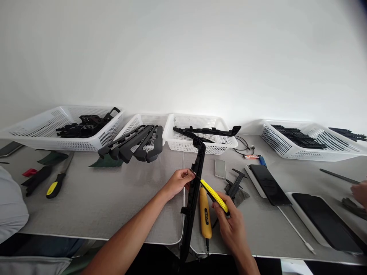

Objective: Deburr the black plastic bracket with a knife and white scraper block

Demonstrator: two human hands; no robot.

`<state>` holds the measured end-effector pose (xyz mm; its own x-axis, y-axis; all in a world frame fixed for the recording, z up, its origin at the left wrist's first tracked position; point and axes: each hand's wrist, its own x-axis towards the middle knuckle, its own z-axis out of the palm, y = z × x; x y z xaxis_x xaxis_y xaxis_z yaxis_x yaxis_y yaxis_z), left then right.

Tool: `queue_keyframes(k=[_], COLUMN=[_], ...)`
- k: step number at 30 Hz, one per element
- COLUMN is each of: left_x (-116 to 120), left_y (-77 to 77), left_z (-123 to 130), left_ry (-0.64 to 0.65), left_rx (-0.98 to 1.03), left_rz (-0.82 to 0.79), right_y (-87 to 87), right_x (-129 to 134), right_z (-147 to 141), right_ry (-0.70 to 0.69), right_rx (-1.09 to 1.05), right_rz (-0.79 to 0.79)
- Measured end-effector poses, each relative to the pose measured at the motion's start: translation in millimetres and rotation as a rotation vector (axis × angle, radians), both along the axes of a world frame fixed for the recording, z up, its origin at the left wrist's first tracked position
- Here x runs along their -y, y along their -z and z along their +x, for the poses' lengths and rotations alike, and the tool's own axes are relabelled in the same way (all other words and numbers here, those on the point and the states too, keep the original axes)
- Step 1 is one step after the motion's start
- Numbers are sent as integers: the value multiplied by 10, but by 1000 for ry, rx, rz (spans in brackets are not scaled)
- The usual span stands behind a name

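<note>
My left hand (178, 182) pinches the edge of a long black plastic trim strip (192, 198), which stands tilted and reaches past the table's front edge. In my right hand (229, 221) is a utility knife (213, 193) with a ribbed yellow and black handle. Its thin dark tip meets the strip close to my left fingertips; the exact contact is too small to make out. Just right of the strip lies a yellow corded hand tool (205, 214). Beyond my right hand are black calipers (236, 183) on a dark cloth.
A white basket (197, 147) with black strips stands ahead; another basket (137, 118) bears several dark trim pieces. More baskets flank them. Phones (269, 184) lie right. A file (61, 179) lies left. A person's sleeve (11, 206) and another hand (359, 193) are at the sides.
</note>
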<state>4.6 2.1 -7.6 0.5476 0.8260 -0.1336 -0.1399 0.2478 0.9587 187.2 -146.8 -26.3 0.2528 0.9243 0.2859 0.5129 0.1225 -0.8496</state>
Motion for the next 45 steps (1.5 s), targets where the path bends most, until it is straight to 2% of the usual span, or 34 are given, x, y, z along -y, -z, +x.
queue_keyframes(k=[6, 12, 16, 21, 26, 38, 45], left_x=[19, 10, -3, -19, -25, -97, -85], left_y=[-35, -34, -19, -6, -26, 29, -30], left_z=[-13, -7, -7, -6, -22, -45, -45], left_ry=[7, -47, -84, -149, -171, -252, -267], left_rx=[3, 26, 78, 150, 217, 319, 315], left_rz=[36, 54, 12, -72, -93, -163, -181], right_y=[23, -10, 5, 1, -2, -67, -68], right_x=[-14, 15, 22, 15, 12, 33, 44], right_z=[24, 15, 21, 19, 22, -1, -5], right_ry=[159, 49, 87, 19, 69, -41, -90], right_rx=[-4, -6, -3, -2, 2, -23, -2], right_rz=[-8, -11, -3, 13, 20, 8, -20])
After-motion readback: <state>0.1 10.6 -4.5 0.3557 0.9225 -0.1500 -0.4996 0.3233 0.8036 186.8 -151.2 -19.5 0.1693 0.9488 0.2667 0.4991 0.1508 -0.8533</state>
